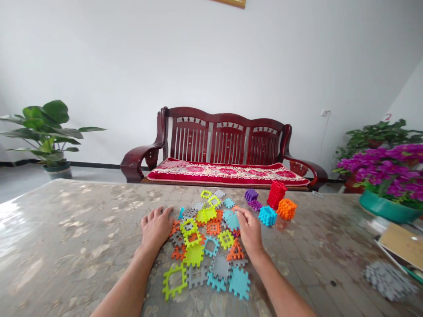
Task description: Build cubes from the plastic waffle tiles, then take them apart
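Note:
A loose pile of flat plastic interlocking tiles with notched edges lies on the table between my hands. Lime green [194,255], grey [220,267], light blue [239,282] and orange [213,227] ones overlap, and some have window-like openings. My left hand [156,227] rests palm down at the pile's left edge, its fingers a little apart and nothing in it. At the right edge, my right hand [250,232] has its thumb and index finger together over a light blue tile [231,219]. A bit of orange shows by those fingertips; whether they pinch it is unclear.
Beyond my right hand stand stacks of tiles: purple [251,195], red [276,194], blue [267,215] and orange [287,209]. A grey stack [390,280] and a teal flower pot [390,207] are far right. A wooden bench [228,132] stands behind the table [89,229].

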`<act>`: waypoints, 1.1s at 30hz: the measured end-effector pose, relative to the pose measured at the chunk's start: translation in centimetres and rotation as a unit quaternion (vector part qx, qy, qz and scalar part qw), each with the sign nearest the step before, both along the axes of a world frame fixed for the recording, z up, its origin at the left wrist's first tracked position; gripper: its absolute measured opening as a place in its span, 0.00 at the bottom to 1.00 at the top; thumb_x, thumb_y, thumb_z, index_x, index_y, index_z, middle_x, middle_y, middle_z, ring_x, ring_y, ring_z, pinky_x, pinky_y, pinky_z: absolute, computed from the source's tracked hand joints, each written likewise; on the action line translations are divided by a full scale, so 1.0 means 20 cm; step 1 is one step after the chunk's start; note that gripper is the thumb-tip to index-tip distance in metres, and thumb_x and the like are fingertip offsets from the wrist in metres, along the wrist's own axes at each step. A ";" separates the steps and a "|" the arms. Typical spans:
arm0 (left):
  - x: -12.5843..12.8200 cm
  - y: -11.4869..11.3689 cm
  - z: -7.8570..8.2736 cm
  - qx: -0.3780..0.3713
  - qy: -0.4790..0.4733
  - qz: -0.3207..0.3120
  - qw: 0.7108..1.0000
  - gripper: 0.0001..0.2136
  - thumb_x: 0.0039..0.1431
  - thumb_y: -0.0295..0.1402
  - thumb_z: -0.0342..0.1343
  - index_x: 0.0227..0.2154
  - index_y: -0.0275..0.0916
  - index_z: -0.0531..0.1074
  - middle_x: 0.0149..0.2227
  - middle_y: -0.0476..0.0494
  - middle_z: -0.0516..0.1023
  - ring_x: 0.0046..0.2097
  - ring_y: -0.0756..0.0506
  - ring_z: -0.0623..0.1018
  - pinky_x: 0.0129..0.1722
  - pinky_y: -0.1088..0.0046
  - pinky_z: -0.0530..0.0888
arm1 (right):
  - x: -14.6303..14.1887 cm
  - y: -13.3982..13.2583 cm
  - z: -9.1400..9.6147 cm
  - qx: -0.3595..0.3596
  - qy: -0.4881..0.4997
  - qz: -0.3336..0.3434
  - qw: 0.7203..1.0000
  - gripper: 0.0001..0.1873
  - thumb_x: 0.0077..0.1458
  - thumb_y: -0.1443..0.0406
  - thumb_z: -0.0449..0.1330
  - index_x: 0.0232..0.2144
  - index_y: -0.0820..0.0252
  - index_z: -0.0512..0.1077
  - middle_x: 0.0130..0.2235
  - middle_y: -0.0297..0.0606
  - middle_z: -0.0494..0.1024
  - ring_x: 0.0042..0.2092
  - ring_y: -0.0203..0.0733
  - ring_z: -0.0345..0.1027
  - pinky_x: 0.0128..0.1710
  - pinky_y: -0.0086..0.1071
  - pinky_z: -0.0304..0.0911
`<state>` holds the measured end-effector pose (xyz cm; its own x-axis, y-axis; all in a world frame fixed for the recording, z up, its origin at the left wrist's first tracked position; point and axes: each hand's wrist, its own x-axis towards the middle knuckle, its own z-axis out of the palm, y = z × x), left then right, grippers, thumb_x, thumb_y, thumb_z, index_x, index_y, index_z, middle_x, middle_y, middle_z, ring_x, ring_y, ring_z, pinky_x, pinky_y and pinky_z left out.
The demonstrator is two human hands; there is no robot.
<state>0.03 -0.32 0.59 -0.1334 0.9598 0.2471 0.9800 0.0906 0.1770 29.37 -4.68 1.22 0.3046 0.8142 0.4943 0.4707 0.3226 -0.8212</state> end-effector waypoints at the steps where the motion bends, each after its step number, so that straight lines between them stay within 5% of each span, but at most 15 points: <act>1: 0.00 0.00 0.00 0.000 0.000 0.001 1.000 0.21 0.62 0.37 0.43 0.56 0.49 0.70 0.58 0.39 0.70 0.58 0.37 0.68 0.56 0.57 0.59 | 0.04 0.02 -0.01 0.002 0.013 -0.022 1.000 0.21 0.57 0.54 0.51 0.39 0.60 0.78 0.41 0.43 0.82 0.44 0.47 0.74 0.46 0.38 0.67; 6: 0.00 0.00 0.00 -0.004 0.005 0.001 1.000 0.21 0.63 0.37 0.42 0.56 0.49 0.69 0.58 0.40 0.70 0.58 0.37 0.68 0.57 0.56 0.59 | 0.29 0.08 -0.07 -0.023 -0.007 -0.110 0.994 0.24 0.53 0.53 0.51 0.39 0.64 0.78 0.39 0.47 0.82 0.42 0.49 0.73 0.46 0.42 0.66; 10: 0.00 0.00 0.00 -0.005 0.005 -0.001 1.000 0.21 0.63 0.37 0.42 0.56 0.48 0.69 0.58 0.40 0.70 0.58 0.37 0.68 0.56 0.56 0.59 | 0.36 0.07 -0.11 -0.035 -0.128 -0.141 0.981 0.21 0.54 0.62 0.49 0.41 0.63 0.78 0.43 0.48 0.80 0.47 0.49 0.71 0.50 0.43 0.63; 15: 0.00 0.00 0.00 -0.005 0.002 -0.001 1.000 0.21 0.62 0.37 0.43 0.56 0.49 0.70 0.58 0.40 0.70 0.58 0.37 0.68 0.56 0.56 0.60 | 0.32 0.01 -0.11 -0.050 -0.274 -0.173 0.945 0.19 0.54 0.68 0.51 0.46 0.61 0.76 0.48 0.44 0.78 0.50 0.48 0.66 0.53 0.40 0.59; 25: -0.01 0.01 -0.01 -0.002 0.002 -0.002 1.000 0.21 0.62 0.37 0.43 0.56 0.49 0.70 0.58 0.39 0.70 0.58 0.37 0.68 0.56 0.55 0.59 | 0.26 -0.03 -0.06 -0.118 -0.415 -0.103 0.896 0.17 0.56 0.70 0.54 0.43 0.57 0.78 0.47 0.37 0.79 0.48 0.48 0.67 0.51 0.37 0.59; 29: 0.00 0.01 -0.01 -0.006 0.006 0.001 1.000 0.21 0.63 0.37 0.42 0.56 0.49 0.69 0.58 0.40 0.70 0.58 0.37 0.68 0.56 0.57 0.59 | 0.26 -0.04 -0.05 -0.119 -0.415 -0.123 0.893 0.17 0.54 0.72 0.54 0.42 0.55 0.78 0.45 0.38 0.80 0.47 0.48 0.68 0.49 0.37 0.59; 33: 0.00 0.01 -0.01 -0.005 0.010 0.001 1.000 0.21 0.63 0.37 0.42 0.56 0.49 0.70 0.58 0.40 0.70 0.58 0.37 0.68 0.57 0.56 0.59 | 0.21 -0.04 -0.03 -0.083 -0.368 -0.110 0.920 0.16 0.56 0.68 0.54 0.44 0.54 0.77 0.48 0.37 0.79 0.49 0.45 0.67 0.52 0.36 0.58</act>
